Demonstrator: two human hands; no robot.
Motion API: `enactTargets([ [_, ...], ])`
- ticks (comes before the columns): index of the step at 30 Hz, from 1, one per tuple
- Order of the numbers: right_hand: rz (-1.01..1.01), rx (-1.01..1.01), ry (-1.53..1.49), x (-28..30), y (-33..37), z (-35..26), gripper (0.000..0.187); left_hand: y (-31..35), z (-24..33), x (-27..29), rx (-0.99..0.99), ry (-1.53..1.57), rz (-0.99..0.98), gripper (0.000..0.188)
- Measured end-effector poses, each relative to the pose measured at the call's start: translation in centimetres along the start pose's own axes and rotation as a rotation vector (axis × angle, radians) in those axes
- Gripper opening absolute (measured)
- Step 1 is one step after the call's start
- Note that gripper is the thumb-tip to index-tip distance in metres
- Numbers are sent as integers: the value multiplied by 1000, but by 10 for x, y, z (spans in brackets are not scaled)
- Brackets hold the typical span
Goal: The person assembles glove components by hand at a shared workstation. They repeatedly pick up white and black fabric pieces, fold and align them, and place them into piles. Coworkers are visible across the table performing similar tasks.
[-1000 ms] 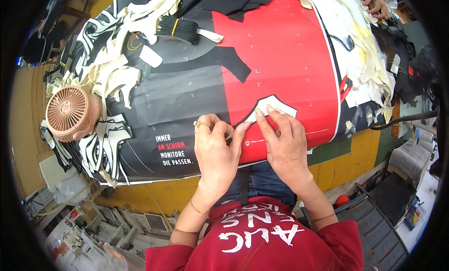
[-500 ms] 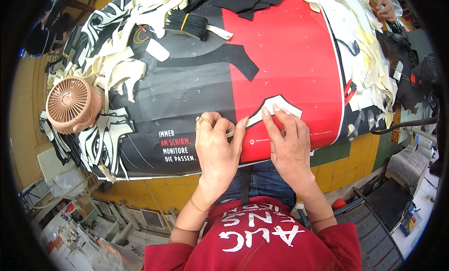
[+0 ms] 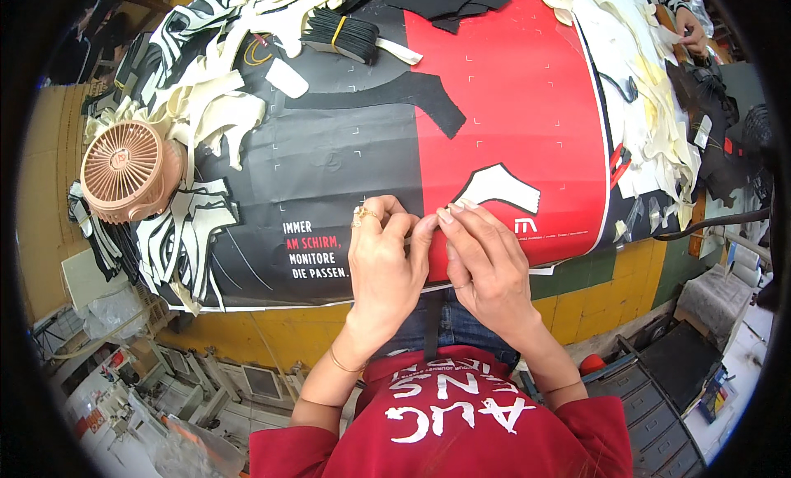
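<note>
A curved white fabric piece with black edging [image 3: 504,189] lies on the red part of the printed mat [image 3: 527,99], its wide end flat and uncovered. Toward its narrow end, my left hand [image 3: 383,251] is closed in a pinch, with a ring on one finger. Beside it my right hand [image 3: 486,260] also pinches the piece, thumb tucked under the fingers. The two sets of fingertips almost meet and hide the narrow end. Beyond the hands, a black fabric piece [image 3: 432,103] of similar shape lies across the mat's black and red halves.
A pink fan [image 3: 124,171] stands at the left, beside stacked black-edged white pieces [image 3: 185,243]. Farther back are cream scraps [image 3: 231,119], a banded black bundle [image 3: 342,37] and black cutouts [image 3: 470,2]. Red-handled scissors [image 3: 619,166] lie right. Another person's hand [image 3: 690,31] shows at far right.
My right hand has slid left from the piece's wide end to my left fingertips, leaving the wide end uncovered. My left hand stays nearly in place. The view has shifted slightly.
</note>
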State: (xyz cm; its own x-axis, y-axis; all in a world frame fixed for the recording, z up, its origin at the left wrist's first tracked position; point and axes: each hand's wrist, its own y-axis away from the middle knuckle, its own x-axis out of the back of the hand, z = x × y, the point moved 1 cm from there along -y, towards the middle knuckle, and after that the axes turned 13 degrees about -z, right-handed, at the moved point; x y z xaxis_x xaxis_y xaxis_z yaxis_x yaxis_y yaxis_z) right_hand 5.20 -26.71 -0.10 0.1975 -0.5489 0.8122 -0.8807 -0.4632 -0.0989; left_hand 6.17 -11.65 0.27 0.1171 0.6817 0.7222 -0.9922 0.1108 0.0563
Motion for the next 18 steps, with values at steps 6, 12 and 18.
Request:
enactTargets([
  [6, 118, -70, 7, -12, -5, -4, 40, 5, -10, 22, -37, 287, -186, 32],
  [12, 152, -106, 94, -16, -7, -10, 32, 8, -19, 25, -142, 325, -224, 37],
  [18, 149, -103, 284, -19, -9, -17, 21, 15, -30, 27, -230, 226, -246, 43],
])
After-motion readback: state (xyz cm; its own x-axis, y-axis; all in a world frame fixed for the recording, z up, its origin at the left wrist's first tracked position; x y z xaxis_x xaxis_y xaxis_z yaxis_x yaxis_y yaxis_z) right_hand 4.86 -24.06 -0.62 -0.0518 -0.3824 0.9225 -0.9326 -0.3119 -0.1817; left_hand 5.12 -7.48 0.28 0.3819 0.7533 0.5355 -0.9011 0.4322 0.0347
